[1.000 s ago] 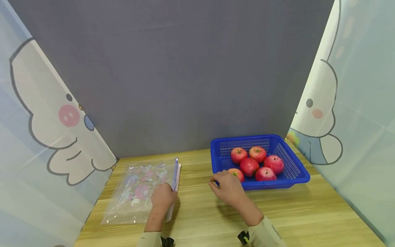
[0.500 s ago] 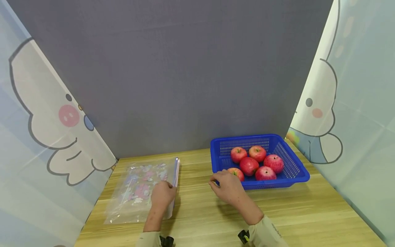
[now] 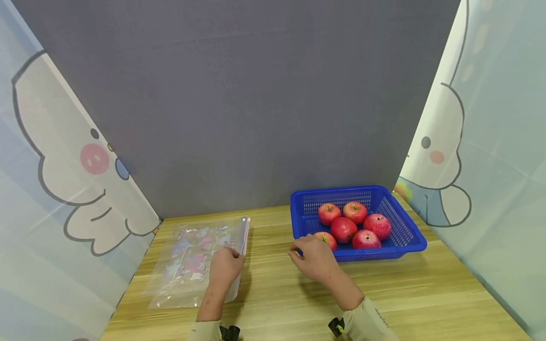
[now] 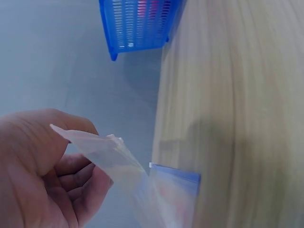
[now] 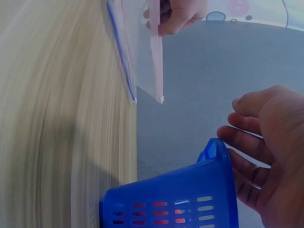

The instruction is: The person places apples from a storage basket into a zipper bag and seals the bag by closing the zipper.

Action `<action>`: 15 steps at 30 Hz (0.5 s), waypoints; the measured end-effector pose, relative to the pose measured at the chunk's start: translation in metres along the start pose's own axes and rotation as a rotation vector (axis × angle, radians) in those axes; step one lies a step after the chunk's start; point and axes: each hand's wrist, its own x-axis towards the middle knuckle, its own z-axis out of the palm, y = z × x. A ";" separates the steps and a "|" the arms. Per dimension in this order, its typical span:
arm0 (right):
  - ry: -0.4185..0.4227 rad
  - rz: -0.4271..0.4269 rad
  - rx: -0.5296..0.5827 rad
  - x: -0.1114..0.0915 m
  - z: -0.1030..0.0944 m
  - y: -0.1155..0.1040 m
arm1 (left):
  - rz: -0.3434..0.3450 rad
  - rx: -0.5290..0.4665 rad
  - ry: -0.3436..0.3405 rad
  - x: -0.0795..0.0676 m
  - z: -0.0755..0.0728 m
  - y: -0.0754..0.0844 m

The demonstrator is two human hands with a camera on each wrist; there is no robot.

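Observation:
My left hand (image 3: 224, 270) pinches the open edge of a clear zip bag (image 3: 194, 265) printed with pastel cartoon figures, at the left of the table. That pink-edged bag (image 5: 156, 61) is raised at its edge in the right wrist view. A second bag with a blue zip strip (image 4: 175, 176) lies flat beneath it. My right hand (image 3: 316, 259) holds nothing, its fingers loosely bent beside the near left corner of a blue plastic basket (image 3: 375, 255). Several red apples (image 3: 343, 230) sit in the basket; one is partly hidden behind that hand.
A grey backdrop (image 3: 256, 118) rises behind the wooden table (image 3: 273, 293). Cartoon-printed curtains (image 3: 503, 199) close in both sides. Bare wood lies between the bags and the basket.
My left hand has shifted the upper bag's edge slightly, and the two bags' edges now overlap differently. The right hand, basket and apples have stayed in place.

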 end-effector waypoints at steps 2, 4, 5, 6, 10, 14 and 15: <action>-0.001 0.003 0.014 0.000 0.000 0.000 | 0.001 -0.011 -0.003 -0.001 -0.002 0.003; -0.003 0.002 0.029 0.000 0.000 -0.001 | 0.007 -0.009 -0.003 -0.001 -0.003 0.006; -0.004 0.001 0.037 0.000 0.000 -0.001 | 0.009 -0.013 -0.004 -0.001 -0.004 0.008; -0.005 -0.002 0.043 0.000 0.000 -0.001 | 0.010 -0.024 -0.008 -0.001 -0.004 0.010; -0.009 -0.009 0.052 0.000 0.001 -0.002 | 0.014 -0.064 -0.026 0.000 -0.003 0.016; -0.017 -0.013 0.061 0.000 0.001 -0.002 | 0.016 -0.085 -0.020 0.001 -0.003 0.022; -0.020 -0.016 0.069 0.000 0.001 -0.003 | 0.013 -0.088 -0.019 0.001 -0.003 0.023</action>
